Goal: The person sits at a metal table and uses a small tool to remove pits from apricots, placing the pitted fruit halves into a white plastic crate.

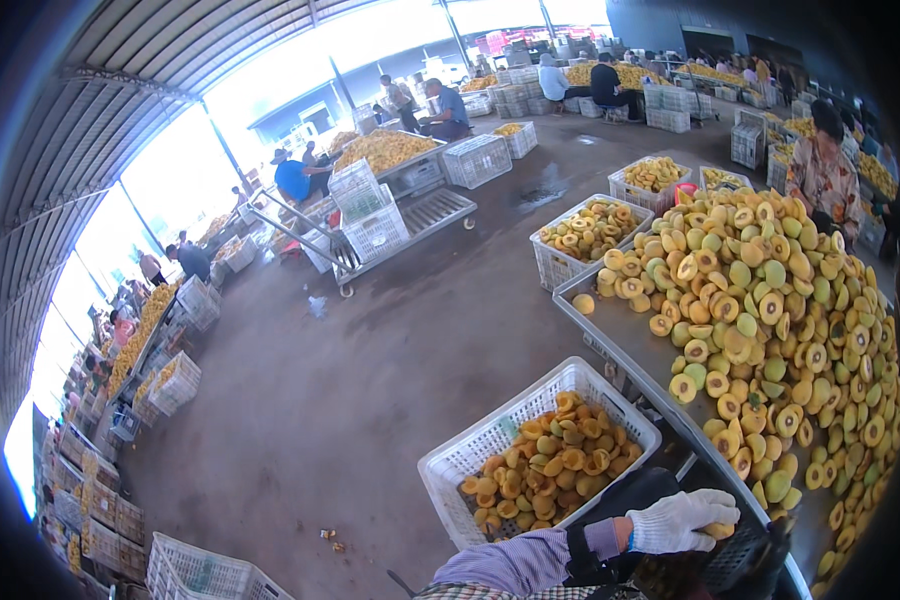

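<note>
My left hand (682, 522), in a white knitted glove, is closed on a yellow peach half (718, 530) by the edge of the metal table (670, 405). Close to its right, a dark, shadowed shape (770, 555) at the lower edge seems to be my right hand; its fingers cannot be made out. A large heap of halved yellow-green peaches (770, 290), many with stones showing, covers the table. Left of the table stands a white plastic crate (450, 475) partly filled with hollowed orange-yellow peach halves (550, 460).
Two filled crates (570, 262) stand at the table's far left corner, and a person (825, 170) in a patterned shirt is beyond the heap. A metal trolley (410, 235) with crates, other workers and fruit tables spread across the hall. Another white crate (205, 570) sits at lower left.
</note>
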Action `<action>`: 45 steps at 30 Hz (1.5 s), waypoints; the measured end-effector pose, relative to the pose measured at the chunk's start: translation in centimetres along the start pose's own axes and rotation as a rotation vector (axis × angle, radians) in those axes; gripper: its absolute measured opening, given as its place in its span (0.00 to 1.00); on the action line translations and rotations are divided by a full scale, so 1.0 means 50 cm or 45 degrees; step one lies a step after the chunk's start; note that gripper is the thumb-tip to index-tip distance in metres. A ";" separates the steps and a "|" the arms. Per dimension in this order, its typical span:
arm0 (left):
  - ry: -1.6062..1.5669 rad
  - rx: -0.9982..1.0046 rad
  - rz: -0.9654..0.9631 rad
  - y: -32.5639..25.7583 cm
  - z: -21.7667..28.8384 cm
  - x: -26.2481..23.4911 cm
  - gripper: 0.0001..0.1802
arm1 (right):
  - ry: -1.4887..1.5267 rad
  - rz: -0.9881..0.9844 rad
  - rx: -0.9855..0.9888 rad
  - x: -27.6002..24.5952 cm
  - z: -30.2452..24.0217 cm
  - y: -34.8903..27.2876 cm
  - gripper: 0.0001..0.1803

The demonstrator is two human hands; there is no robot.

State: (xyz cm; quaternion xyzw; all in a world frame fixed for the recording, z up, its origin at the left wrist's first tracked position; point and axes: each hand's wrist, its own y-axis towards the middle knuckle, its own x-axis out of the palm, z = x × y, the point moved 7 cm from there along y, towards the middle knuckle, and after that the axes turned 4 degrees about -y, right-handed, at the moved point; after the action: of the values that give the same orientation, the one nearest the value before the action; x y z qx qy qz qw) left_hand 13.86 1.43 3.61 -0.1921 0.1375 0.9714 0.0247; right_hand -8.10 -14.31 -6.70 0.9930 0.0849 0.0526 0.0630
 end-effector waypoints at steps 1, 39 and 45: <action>-0.020 -0.038 -0.045 -0.010 0.021 -0.008 0.29 | 0.025 -0.082 0.034 0.047 -0.012 -0.025 0.19; -0.165 -0.027 0.423 0.025 0.080 0.042 0.23 | 0.137 -0.192 -0.071 0.182 -0.176 -0.168 0.08; -0.412 -0.077 0.418 0.047 0.086 0.046 0.20 | -0.174 -0.040 -0.240 0.165 -0.199 -0.178 0.10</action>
State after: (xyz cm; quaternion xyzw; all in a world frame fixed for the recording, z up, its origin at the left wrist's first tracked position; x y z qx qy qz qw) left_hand 9.93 0.37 7.17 -0.0096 0.1320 0.9842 -0.1179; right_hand -2.62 -3.02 2.69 0.9825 0.0905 -0.0086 0.1626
